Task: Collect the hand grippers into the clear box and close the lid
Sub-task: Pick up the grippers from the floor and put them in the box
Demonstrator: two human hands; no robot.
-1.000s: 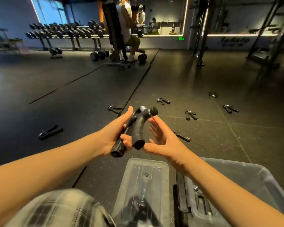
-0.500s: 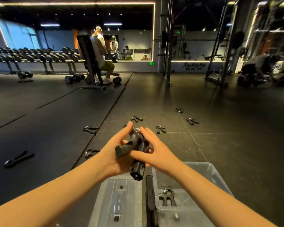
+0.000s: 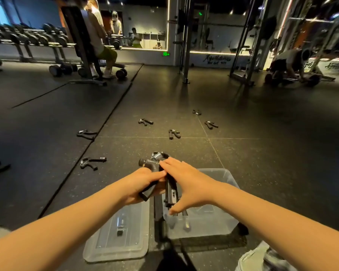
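- The lid (image 3: 133, 231) lies flat on the floor (image 3: 262, 153) at lower centre, just left of the box (image 3: 230, 179). The box stands open. Something metal shows through its wall, too blurred to name.
- Just above the box's left edge, both hands meet on one gripper (image 3: 154, 165). The left hand (image 3: 143, 184) has its grip closed round one handle. The right hand (image 3: 190, 184) lies over the other handle with straight fingers, its grip open.
- The gripper looks rigid and fairly light, with a steel spring on top. The handles probably give sure purchase, so one handle is enough to hold it. A short drop into the box should not harm it.
- Farther out, loose grippers (image 3: 92, 162) lie scattered well apart on the floor, from centre left to right of centre. The last (image 3: 196, 112) is small in the frame. Each likely lifts easily by a raised handle.
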